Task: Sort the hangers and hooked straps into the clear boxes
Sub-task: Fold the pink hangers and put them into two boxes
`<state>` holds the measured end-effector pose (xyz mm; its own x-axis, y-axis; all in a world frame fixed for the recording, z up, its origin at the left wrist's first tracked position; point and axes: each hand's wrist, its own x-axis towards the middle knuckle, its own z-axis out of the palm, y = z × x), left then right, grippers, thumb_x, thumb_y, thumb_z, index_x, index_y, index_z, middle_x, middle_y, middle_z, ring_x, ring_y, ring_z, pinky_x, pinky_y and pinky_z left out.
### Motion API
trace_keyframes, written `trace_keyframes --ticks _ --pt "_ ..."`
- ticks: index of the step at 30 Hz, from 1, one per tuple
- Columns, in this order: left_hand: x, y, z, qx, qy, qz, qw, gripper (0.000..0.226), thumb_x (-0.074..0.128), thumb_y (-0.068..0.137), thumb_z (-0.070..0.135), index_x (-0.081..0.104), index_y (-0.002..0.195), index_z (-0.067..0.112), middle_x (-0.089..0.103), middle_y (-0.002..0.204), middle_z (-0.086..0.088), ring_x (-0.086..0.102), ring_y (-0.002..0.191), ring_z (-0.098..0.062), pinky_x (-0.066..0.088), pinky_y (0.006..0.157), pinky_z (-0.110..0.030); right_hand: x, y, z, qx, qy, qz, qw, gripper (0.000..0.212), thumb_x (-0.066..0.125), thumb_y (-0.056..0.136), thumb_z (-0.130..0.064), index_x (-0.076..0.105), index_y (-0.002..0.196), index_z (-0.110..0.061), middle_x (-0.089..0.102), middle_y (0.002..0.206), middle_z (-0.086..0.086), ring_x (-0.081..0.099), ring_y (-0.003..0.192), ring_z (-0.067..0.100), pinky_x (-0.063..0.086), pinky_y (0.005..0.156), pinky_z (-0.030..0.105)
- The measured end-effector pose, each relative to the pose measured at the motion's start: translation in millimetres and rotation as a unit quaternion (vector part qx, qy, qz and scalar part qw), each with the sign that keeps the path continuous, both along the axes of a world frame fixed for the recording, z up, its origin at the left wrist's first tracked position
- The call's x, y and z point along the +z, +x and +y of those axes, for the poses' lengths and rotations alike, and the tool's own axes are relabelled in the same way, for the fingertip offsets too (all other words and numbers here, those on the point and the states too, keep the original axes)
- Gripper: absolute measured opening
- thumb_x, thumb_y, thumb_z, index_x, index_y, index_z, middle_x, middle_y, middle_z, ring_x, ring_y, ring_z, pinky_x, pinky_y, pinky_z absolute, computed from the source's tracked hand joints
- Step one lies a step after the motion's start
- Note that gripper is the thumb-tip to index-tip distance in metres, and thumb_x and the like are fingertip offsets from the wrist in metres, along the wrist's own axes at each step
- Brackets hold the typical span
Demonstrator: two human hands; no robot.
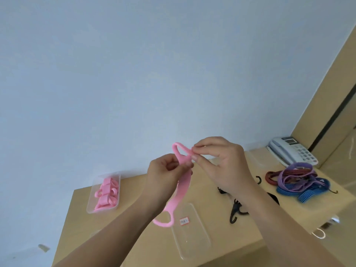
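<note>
Above table (134, 193), head view: left hand (163, 170) has its fingers curled, pinching pink hanger (182, 187) near mid-length. Right hand (221, 162) thumb and forefinger pinch its upper loop. The lower loop hangs over labelled clear box (194, 245); contact unclear. Left clear box (90, 210) holds more pink hangers (106, 193). Hooked straps (300, 182) are piled far right, beside telephone (292, 151). Black hooks (236, 209) lie under the right wrist.

Plain pale-blue wall (134, 74) across most of view, evenly lit, soft diffuse light. Light wood desk (134, 191) set against it. Tan wood panel (325, 97) at right, with dark vertical strip (336, 110). Grey-white desk phone (294, 151) at back right corner of desk.
</note>
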<state>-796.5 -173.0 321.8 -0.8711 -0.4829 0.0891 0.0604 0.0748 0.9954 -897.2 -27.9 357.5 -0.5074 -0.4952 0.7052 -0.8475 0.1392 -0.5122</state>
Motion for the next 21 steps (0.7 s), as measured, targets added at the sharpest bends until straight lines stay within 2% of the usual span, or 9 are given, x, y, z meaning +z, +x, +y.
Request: trace_keyframes --ticks 4,8,11,15,18,21 --pt "10 15 10 -0.067 0.051 0.044 0.996 0.025 0.071 0.083 0.030 0.079 0.101 0.015 0.078 0.099 -0.012 0.072 0.092 -0.026 0.054 0.093 -0.057 -1 17 10 0.002 -0.020 0.083 0.996 0.013 0.084 0.081 -0.003 0.082 0.092 -0.010 0.072 0.094 0.000 0.066 0.095 0.020 0.054 0.080 0.032" --pt "13 24 20 -0.077 0.059 0.061 0.993 0.032 0.070 0.086 0.034 0.076 0.103 0.008 0.073 0.101 -0.025 0.068 0.094 -0.032 0.048 0.100 -0.067 0 20 10 0.027 -0.001 0.141 0.990 0.020 0.073 0.087 0.002 0.081 0.099 -0.012 0.068 0.095 0.001 0.060 0.093 0.022 0.049 0.080 0.027" --pt "14 28 24 -0.043 0.057 0.069 0.995 0.032 0.067 0.096 0.036 0.076 0.106 0.007 0.076 0.101 -0.020 0.073 0.098 -0.036 0.049 0.100 -0.065 2 16 10 0.054 0.018 0.153 0.987 0.025 0.066 0.089 0.002 0.080 0.102 -0.014 0.065 0.096 -0.003 0.057 0.097 0.019 0.048 0.082 0.025" --pt "21 26 26 0.023 0.050 0.079 0.995 0.030 0.064 0.097 0.032 0.077 0.106 0.006 0.076 0.101 -0.024 0.069 0.099 -0.049 0.052 0.099 -0.065 14 4 8 0.065 0.037 0.171 0.982 0.019 0.075 0.086 0.001 0.081 0.096 -0.014 0.068 0.093 -0.006 0.054 0.095 0.017 0.045 0.083 0.021" --pt "27 21 32 0.045 0.020 0.078 0.996 0.024 0.062 0.098 0.031 0.080 0.107 0.017 0.078 0.101 -0.017 0.073 0.100 -0.040 0.054 0.097 -0.061 26 -5 9 0.070 0.034 0.170 0.982 0.015 0.079 0.081 -0.003 0.079 0.092 -0.013 0.067 0.092 -0.005 0.054 0.095 0.019 0.044 0.083 0.023" --pt "30 14 38 0.055 -0.025 0.070 0.996 0.024 0.057 0.099 0.029 0.080 0.108 0.030 0.080 0.103 -0.007 0.073 0.103 -0.034 0.055 0.091 -0.059 35 -16 12 0.074 0.061 0.155 0.983 0.023 0.083 0.077 -0.007 0.077 0.098 -0.013 0.067 0.110 -0.001 0.055 0.106 0.023 0.042 0.087 0.023"
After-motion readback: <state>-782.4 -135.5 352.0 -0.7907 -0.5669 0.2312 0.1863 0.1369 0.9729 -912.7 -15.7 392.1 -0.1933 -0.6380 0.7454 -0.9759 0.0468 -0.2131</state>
